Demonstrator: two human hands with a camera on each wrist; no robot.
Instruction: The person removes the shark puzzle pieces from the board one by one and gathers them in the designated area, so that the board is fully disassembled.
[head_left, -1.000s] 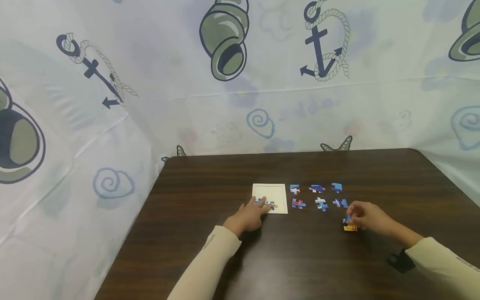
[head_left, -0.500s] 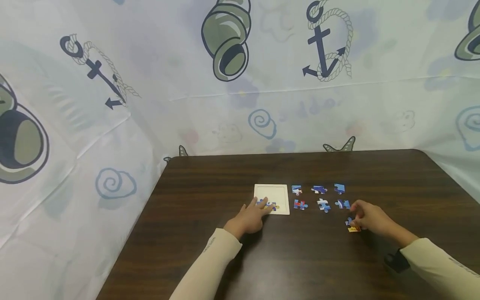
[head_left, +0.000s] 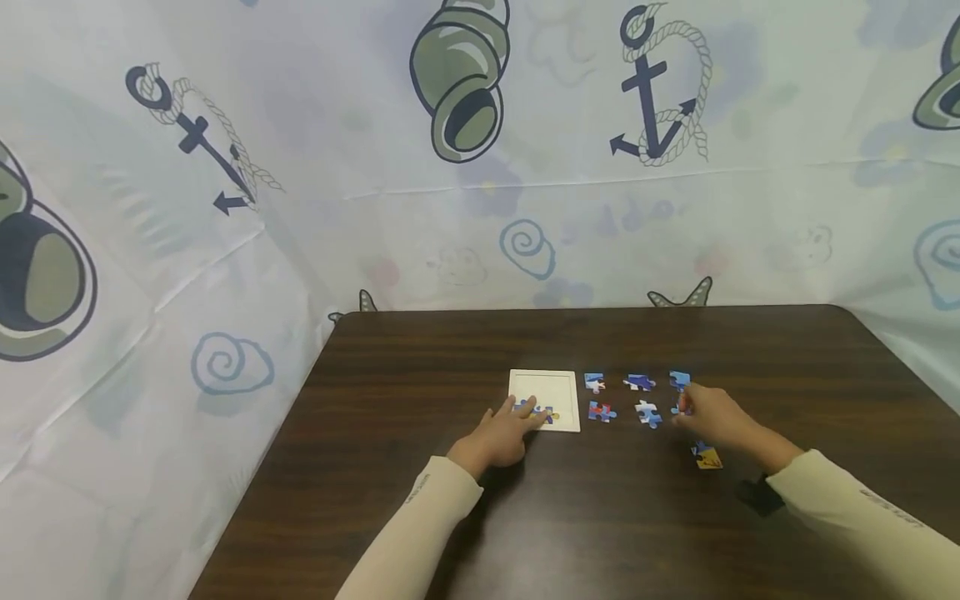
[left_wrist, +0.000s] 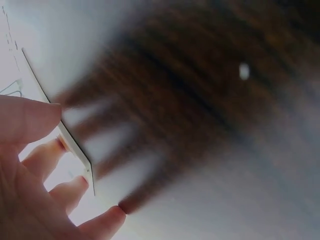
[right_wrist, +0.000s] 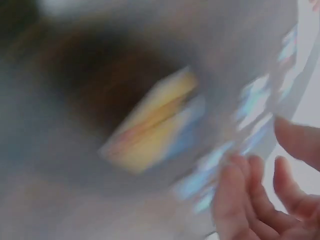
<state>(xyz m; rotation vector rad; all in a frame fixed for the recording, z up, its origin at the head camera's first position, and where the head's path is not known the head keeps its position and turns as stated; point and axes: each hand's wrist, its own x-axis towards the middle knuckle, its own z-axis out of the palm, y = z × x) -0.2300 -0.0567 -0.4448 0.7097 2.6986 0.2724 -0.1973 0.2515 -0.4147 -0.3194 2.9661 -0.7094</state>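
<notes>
In the head view my left hand (head_left: 497,437) rests with spread fingers on a square cream puzzle tray (head_left: 546,379). A few joined puzzle pieces lie in its lower part, partly hidden by the fingers. The left wrist view shows the fingers (left_wrist: 102,222) at the tray's edge. My right hand (head_left: 716,417) is over a blue-and-white puzzle piece (head_left: 675,409), mostly hiding it. Its fingertips stand apart in the right wrist view, with nothing seen between them. A yellow-and-blue puzzle piece (head_left: 707,457) lies on the table just below that hand, blurred in the right wrist view.
Several loose puzzle pieces lie in two rows right of the tray, among them a red-and-blue piece (head_left: 602,412) and a blue corner piece (head_left: 679,380). The dark wooden table (head_left: 420,350) ends at a patterned cloth (head_left: 420,250) behind.
My right hand has come away from the yellow-and-blue piece and moved up and left to the blue-and-white piece. The left hand stays on the tray.
</notes>
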